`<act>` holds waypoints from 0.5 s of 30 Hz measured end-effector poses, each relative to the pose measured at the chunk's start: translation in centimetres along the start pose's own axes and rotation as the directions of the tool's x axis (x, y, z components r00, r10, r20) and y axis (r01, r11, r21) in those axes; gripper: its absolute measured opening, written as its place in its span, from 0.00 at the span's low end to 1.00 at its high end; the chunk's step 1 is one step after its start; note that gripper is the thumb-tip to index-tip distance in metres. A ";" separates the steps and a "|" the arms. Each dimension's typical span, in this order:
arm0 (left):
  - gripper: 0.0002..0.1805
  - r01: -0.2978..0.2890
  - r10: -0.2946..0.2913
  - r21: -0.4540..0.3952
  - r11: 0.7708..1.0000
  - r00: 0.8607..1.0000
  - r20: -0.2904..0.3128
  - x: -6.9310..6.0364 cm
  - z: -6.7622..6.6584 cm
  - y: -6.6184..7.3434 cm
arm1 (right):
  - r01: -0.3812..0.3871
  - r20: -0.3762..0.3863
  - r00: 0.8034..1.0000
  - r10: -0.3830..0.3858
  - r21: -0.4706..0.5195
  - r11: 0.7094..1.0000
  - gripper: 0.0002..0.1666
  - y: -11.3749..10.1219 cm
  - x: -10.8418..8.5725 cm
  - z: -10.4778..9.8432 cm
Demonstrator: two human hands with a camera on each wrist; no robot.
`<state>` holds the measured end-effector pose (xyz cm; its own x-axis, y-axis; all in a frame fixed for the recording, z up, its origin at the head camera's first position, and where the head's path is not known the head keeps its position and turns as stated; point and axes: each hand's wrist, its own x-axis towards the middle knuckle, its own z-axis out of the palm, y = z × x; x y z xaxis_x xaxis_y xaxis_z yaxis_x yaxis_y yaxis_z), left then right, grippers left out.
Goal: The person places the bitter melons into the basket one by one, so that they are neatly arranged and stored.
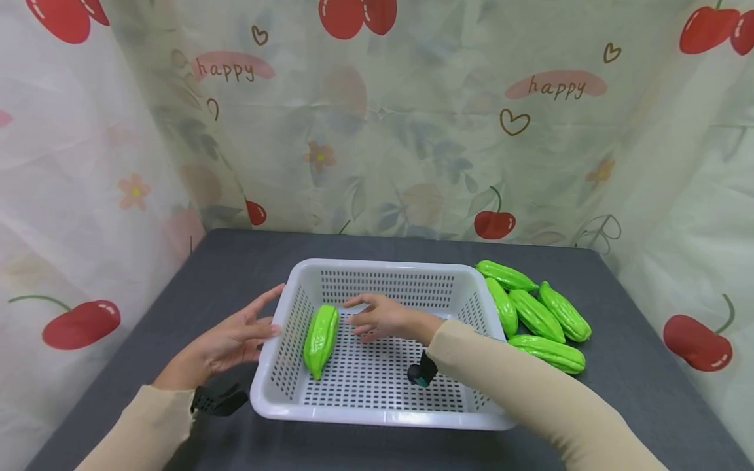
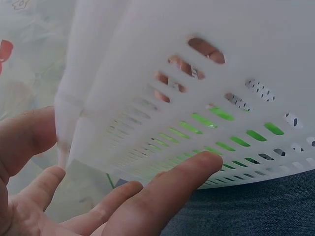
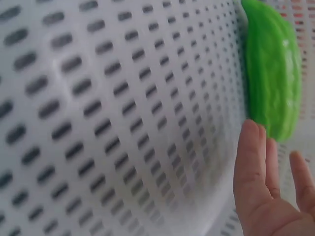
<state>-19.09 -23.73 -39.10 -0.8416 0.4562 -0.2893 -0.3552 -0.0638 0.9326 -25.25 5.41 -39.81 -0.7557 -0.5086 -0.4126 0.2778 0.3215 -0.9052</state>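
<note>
A white perforated basket point(image 1: 377, 416) stands on the dark table, with one green ridged vegetable point(image 1: 321, 340) lying inside near its left wall. My left hand point(image 1: 230, 343) is at the basket's left side, fingers extended against the outer wall point(image 2: 236, 64); the left wrist view shows fingertips at that wall. Inside the basket, my right hand point(image 1: 379, 318) hovers over the floor just right of the vegetable, its fingers loosely extended and holding nothing. In the right wrist view the fingers of that hand point(image 3: 268, 187) appear close to the green vegetable point(image 3: 273, 71); contact cannot be told.
Several more green vegetables point(image 1: 536, 315) lie on the table point(image 1: 624, 392) against and beyond the basket's right side. A patterned curtain point(image 1: 377, 131) hangs behind the table and at both sides. My right sleeve point(image 1: 518, 386) crosses over the basket's right rim.
</note>
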 end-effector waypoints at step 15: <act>0.50 0.004 -0.004 0.008 1.000 1.000 0.005 -0.1 0.1 0.1 | 0.133 0.097 0.987 -0.127 -0.063 0.989 0.26 -4.7 -4.8 -5.6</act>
<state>-18.97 -23.73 -38.95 -0.8381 0.4610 -0.2917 -0.3552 -0.0551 0.9332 -26.21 10.85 -32.99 -0.7236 -0.6205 -0.3023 0.1364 0.3008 -0.9439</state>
